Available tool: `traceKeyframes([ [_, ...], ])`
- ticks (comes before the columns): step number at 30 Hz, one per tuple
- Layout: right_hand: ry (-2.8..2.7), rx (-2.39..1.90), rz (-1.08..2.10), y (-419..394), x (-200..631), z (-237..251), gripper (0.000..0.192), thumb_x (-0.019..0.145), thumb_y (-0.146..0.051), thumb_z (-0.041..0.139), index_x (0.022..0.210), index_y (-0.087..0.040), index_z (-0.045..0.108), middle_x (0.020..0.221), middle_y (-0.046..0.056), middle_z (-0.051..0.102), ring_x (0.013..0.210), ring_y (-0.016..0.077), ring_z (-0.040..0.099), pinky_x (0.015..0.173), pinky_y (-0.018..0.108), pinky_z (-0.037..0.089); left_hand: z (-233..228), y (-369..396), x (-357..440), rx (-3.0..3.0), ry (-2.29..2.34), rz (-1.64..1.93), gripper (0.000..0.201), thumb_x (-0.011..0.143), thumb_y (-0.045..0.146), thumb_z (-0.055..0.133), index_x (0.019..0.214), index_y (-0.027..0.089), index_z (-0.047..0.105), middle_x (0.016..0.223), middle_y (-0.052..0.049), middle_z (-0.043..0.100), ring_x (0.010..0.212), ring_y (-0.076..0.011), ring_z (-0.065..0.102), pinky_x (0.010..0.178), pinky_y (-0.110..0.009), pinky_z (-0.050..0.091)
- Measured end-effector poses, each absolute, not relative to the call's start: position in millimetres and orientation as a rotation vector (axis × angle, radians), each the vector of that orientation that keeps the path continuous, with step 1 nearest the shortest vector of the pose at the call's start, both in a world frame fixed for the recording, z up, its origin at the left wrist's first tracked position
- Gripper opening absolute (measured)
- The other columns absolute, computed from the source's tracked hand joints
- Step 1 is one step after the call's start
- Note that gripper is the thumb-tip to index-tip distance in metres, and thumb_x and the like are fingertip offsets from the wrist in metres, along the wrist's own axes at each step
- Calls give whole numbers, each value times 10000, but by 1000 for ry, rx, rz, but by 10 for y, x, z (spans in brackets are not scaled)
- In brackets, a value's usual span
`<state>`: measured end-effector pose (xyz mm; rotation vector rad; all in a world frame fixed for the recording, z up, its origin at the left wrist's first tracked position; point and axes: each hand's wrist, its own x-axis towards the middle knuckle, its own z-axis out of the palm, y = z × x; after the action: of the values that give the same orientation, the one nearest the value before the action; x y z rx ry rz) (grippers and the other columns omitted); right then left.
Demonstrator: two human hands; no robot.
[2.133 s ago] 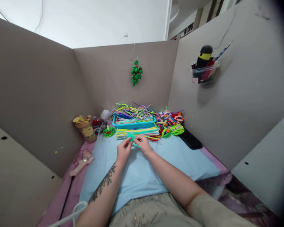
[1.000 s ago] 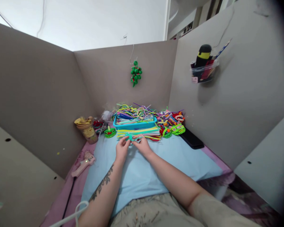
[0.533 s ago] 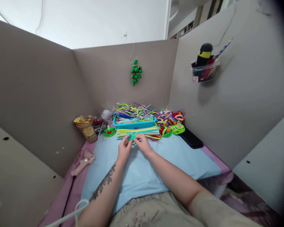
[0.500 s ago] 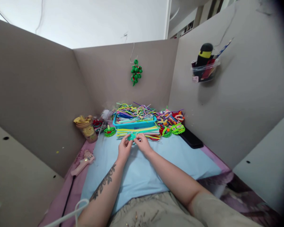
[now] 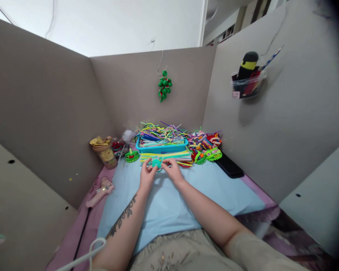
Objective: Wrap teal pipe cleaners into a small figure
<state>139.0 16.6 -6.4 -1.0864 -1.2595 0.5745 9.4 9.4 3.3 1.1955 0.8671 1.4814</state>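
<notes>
Between my hands is a small round turquoise piece that looks made of bent pipe cleaner; its fine shape is too small to make out. My left hand pinches its left side, and my right hand pinches its right side. Both are held above the blue cloth, just in front of a row of straight pipe cleaners in yellow, white and other colours. Beyond that row stands a blue tray heaped with more pipe cleaners.
A green fuzzy figure and a cup stand to the left, near a pink glue gun. Right of the tray are lime-green figures and a black phone-like slab. Grey panels enclose three sides.
My fingers have spread slightly apart around the turquoise piece, so more of its round face shows. The whole view has shifted a little.
</notes>
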Motion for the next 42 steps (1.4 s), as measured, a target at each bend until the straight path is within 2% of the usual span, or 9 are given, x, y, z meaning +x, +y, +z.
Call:
traceKeyframes([
  [9, -1219, -1074, 682, 252, 1418, -155, 226, 654, -361, 643, 781, -177, 613, 824, 30, 578, 737, 154, 504, 741, 306, 429, 66, 67, 91, 1194, 899, 1429, 651, 596, 336, 729, 1145, 167, 420, 572, 50, 581, 564, -143, 618, 637, -284, 480],
  [18, -1261, -1002, 830, 254, 1419, -142, 236, 665, -393, 633, 570, -181, 594, 681, 5, 550, 725, 158, 503, 710, 288, 402, 21, 104, 58, 1257, 931, 1400, 630, 633, 355, 698, 1148, 155, 396, 567, 44, 579, 549, -137, 605, 608, -254, 451],
  [21, -1203, -954, 894, 253, 1405, -131, 274, 657, -413, 639, 535, -180, 561, 632, -5, 519, 675, 148, 496, 657, 274, 405, 5, 115, 51, 1314, 961, 1441, 611, 671, 346, 669, 1176, 156, 382, 637, 13, 614, 608, -144, 617, 643, -268, 461],
  [25, -1158, -959, 847, 284, 1410, -153, 337, 661, -474, 621, 521, -183, 523, 586, -16, 492, 645, 142, 484, 617, 261, 401, 23, 73, 33, 1401, 1091, 1658, 484, 701, 332, 646, 1122, 177, 463, 754, -24, 641, 696, -146, 613, 682, -265, 457],
  [29, -1156, -967, 818, 303, 1404, -165, 381, 682, -528, 581, 525, -193, 490, 544, -23, 462, 621, 143, 472, 591, 256, 389, 31, 13, 59, 1508, 1109, 1571, 387, 696, 326, 650, 1045, 193, 548, 717, -28, 655, 631, -154, 610, 631, -264, 463],
  [33, -1156, -949, 881, 282, 1368, -155, 393, 679, -545, 580, 533, -196, 476, 520, -27, 450, 593, 141, 466, 573, 260, 382, 12, 9, 114, 1474, 1018, 1489, 414, 704, 322, 639, 1078, 187, 524, 762, -47, 672, 629, -167, 632, 609, -278, 486],
  [39, -1138, -905, 1026, 238, 1315, -152, 384, 652, -506, 628, 534, -191, 443, 502, -47, 413, 520, 105, 415, 524, 236, 347, 27, 35, 116, 1295, 998, 1534, 386, 646, 293, 690, 943, 183, 470, 688, -15, 651, 601, -146, 625, 612, -266, 490],
  [42, -1116, -895, 1090, 229, 1301, -160, 378, 647, -484, 638, 540, -192, 422, 507, -60, 385, 494, 88, 370, 506, 226, 320, 49, 25, 117, 1282, 1005, 1543, 384, 644, 299, 694, 914, 190, 442, 634, 14, 626, 539, -120, 591, 557, -235, 467],
])
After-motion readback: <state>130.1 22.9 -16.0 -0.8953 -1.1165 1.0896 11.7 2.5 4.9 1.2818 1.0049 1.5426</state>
